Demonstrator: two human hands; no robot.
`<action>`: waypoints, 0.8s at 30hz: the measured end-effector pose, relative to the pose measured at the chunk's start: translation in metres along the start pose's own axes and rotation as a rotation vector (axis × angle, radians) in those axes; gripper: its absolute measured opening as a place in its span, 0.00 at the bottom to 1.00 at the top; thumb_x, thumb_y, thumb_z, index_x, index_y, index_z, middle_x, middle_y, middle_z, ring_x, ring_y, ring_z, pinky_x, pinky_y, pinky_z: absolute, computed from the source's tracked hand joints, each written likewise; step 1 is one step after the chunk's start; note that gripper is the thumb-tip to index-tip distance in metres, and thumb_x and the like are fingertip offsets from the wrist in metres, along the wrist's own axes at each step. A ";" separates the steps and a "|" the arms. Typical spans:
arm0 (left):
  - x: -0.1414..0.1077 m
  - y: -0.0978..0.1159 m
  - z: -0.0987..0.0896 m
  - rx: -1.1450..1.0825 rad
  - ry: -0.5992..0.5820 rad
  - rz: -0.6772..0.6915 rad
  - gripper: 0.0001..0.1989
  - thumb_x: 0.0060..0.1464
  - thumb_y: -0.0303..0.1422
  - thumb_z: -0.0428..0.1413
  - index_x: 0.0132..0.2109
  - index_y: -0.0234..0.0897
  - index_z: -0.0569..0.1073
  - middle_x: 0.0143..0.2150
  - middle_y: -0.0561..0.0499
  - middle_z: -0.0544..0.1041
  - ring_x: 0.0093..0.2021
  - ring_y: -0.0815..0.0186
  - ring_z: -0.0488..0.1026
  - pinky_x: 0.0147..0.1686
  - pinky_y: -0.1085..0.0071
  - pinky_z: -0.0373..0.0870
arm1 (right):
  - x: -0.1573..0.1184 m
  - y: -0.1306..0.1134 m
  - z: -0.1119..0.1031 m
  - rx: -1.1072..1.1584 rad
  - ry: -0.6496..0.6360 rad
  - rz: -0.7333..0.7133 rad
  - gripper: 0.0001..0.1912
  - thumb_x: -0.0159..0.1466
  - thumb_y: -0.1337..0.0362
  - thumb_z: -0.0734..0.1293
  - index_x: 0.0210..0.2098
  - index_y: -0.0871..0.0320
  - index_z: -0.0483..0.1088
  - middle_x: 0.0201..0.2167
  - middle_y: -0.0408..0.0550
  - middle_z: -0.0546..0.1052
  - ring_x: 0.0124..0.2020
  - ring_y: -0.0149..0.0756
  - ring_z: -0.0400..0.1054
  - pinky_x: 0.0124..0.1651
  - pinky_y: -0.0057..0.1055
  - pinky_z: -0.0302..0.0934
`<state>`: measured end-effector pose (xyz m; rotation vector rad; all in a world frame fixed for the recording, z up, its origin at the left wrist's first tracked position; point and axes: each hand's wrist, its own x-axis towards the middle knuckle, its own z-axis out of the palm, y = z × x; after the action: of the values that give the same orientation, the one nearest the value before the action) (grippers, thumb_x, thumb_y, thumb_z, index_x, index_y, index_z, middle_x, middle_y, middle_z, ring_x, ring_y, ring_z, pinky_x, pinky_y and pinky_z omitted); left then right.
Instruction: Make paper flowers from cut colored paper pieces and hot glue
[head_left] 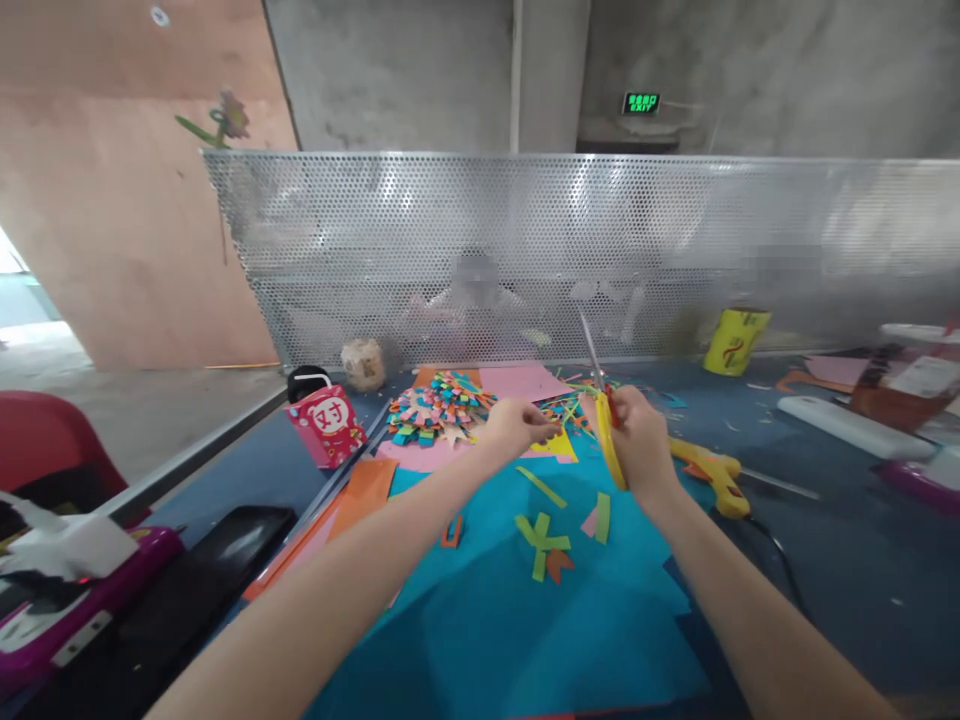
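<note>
My right hand (641, 440) is closed round a pair of scissors (609, 440) with yellow handles, its blades pointing up and away from me. To its left, my left hand (517, 427) has its fingers pinched together; anything between them is too small to make out. Just beyond both hands lie a heap of small coloured strips (442, 405) and a tangle of thin offcuts. A yellow piece (556, 446) rests below my left fingertips. Nearer me, several green strips (541, 535) and an orange notched scrap (559, 565) are scattered on a large blue sheet (480, 640).
A glue gun (720, 475) with a cord lies right of my right hand. At the left stand a red drink carton (328, 425) and a purple power strip (90, 600). A yellow can-like roll (737, 340) stands by the perforated metal screen (450, 220); a person is behind it.
</note>
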<state>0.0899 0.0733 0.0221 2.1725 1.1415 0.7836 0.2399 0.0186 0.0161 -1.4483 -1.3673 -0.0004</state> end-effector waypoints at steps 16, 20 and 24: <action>0.015 0.019 -0.004 0.228 -0.090 0.004 0.08 0.53 0.32 0.52 0.38 0.31 0.71 0.38 0.46 0.73 0.39 0.62 0.70 0.41 0.63 0.66 | 0.012 0.022 0.002 0.034 0.033 0.071 0.11 0.52 0.58 0.58 0.20 0.54 0.50 0.15 0.38 0.58 0.19 0.30 0.52 0.23 0.28 0.46; -0.094 0.055 -0.027 -0.086 -0.162 0.102 0.06 0.50 0.35 0.52 0.32 0.39 0.72 0.31 0.52 0.75 0.32 0.66 0.71 0.32 0.70 0.67 | 0.002 0.014 0.014 0.115 -0.154 0.045 0.11 0.54 0.57 0.59 0.22 0.54 0.53 0.17 0.40 0.63 0.20 0.31 0.57 0.23 0.27 0.49; -0.194 0.074 -0.036 -0.679 -0.252 0.056 0.10 0.42 0.41 0.57 0.36 0.52 0.74 0.32 0.52 0.77 0.30 0.61 0.73 0.20 0.68 0.66 | -0.028 -0.014 0.026 0.206 -0.427 -0.028 0.10 0.51 0.58 0.64 0.26 0.56 0.58 0.23 0.41 0.69 0.24 0.32 0.64 0.26 0.26 0.56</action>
<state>0.0127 -0.1200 0.0527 1.6687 0.5725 0.7543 0.2042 0.0127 -0.0026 -1.2985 -1.6752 0.4418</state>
